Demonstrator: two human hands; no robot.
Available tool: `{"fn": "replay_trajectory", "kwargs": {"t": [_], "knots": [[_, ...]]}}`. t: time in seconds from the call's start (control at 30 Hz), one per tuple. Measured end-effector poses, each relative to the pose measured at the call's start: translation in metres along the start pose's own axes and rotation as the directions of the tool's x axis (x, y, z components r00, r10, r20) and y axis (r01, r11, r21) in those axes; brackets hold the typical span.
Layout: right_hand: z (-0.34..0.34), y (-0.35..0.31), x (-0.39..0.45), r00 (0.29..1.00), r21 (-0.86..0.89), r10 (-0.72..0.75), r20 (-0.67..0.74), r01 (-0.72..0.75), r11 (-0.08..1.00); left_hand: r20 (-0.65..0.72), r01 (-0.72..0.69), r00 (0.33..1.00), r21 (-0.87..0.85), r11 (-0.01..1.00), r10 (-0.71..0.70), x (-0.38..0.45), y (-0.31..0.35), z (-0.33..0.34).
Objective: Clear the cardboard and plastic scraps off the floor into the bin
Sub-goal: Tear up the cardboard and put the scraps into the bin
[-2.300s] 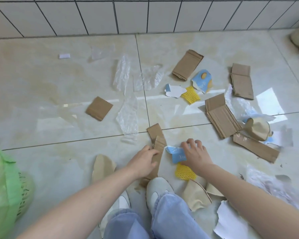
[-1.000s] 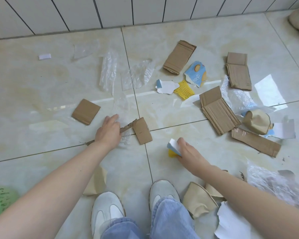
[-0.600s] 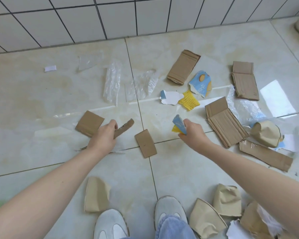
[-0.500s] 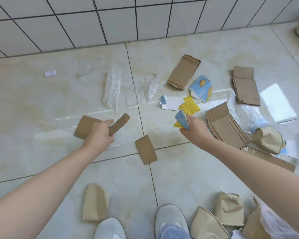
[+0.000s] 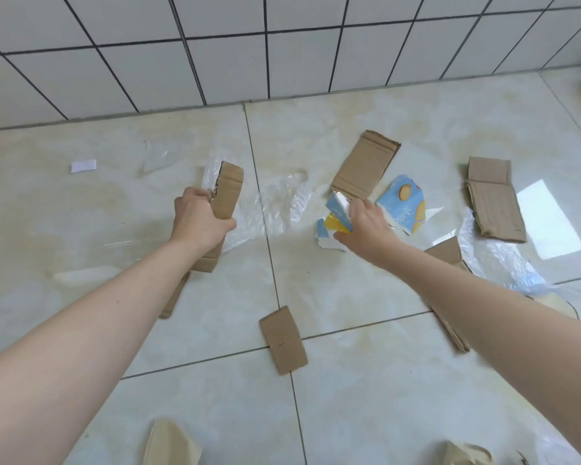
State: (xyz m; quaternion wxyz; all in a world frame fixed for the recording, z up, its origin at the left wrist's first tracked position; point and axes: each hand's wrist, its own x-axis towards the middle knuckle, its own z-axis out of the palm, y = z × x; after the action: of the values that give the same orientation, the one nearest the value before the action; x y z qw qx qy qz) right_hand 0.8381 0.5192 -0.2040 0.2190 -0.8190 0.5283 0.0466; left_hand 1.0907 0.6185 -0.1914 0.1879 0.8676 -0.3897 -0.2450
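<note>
The left hand (image 5: 200, 221) is clamped around a stack of brown corrugated cardboard strips (image 5: 227, 191), held above the glossy cream tiled floor (image 5: 349, 397); one strip stands up past the knuckles, others hang down under the wrist. The right hand (image 5: 366, 226) is closed on a small bundle of blue, white and yellow carton scraps (image 5: 337, 214), its fingers (image 5: 341, 236) reaching down by a white torn scrap on the floor.

The floor is made of large pale tiles with thin dark joints and meets a wall of white square tiles with dark grout (image 5: 282, 45) along its far edge. Window light glares off the floor at the right.

Around the hands lie more scraps. A small brown cardboard rectangle (image 5: 283, 339) lies over a tile joint between the two forearms. A ribbed brown cardboard panel (image 5: 366, 164) lies beyond the right hand, and just beside it a torn blue printed carton piece with orange fruit pictures (image 5: 405, 203). A folded brown cardboard piece (image 5: 493, 199) lies toward the right edge of the floor. Crumpled clear plastic film (image 5: 279, 204) spreads between the hands, and more clear film (image 5: 497, 260) lies at the right, partly behind the right forearm, which also covers another brown cardboard piece (image 5: 448, 253). A small white paper slip (image 5: 83, 165) lies alone near the far left. Tan crumpled paper pieces (image 5: 170, 443) sit at the near edge of the floor.
</note>
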Motion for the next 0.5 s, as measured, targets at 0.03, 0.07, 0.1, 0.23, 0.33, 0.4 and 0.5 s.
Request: {"fn": "replay_trajectory", "kwargs": {"t": [0.03,0.07,0.1,0.23,0.33,0.4,0.5], "knots": [[0.003,-0.003,0.002,0.999,-0.032,-0.029,0.02,0.03,0.999,0.018,-0.011,1.0,0.031,0.999,0.011,0.005,-0.003,0.002],[0.007,-0.004,0.003,0.998,-0.052,-0.048,0.041,0.05,0.997,0.038,-0.025,0.999,0.065,0.998,0.022,0.008,-0.006,0.005],[0.012,-0.005,0.004,0.996,-0.057,-0.056,0.064,0.06,0.997,0.068,-0.024,0.998,0.094,0.995,0.017,0.011,-0.01,0.008],[0.03,-0.008,0.003,0.994,-0.106,-0.058,0.091,0.067,0.992,0.155,-0.039,0.988,0.157,0.987,0.014,0.006,-0.025,0.014],[0.037,-0.01,-0.004,0.996,-0.187,-0.064,0.06,0.074,0.98,0.159,-0.136,0.983,0.26,0.956,0.097,-0.003,-0.027,0.021],[0.04,-0.012,-0.009,0.996,-0.22,-0.06,0.071,0.075,0.973,0.116,-0.148,0.986,0.327,0.933,0.116,-0.007,-0.029,0.024],[0.042,-0.017,-0.019,0.992,-0.229,-0.076,0.104,0.098,0.969,0.075,-0.139,0.99,0.37,0.919,0.119,-0.011,-0.032,0.028]]}}
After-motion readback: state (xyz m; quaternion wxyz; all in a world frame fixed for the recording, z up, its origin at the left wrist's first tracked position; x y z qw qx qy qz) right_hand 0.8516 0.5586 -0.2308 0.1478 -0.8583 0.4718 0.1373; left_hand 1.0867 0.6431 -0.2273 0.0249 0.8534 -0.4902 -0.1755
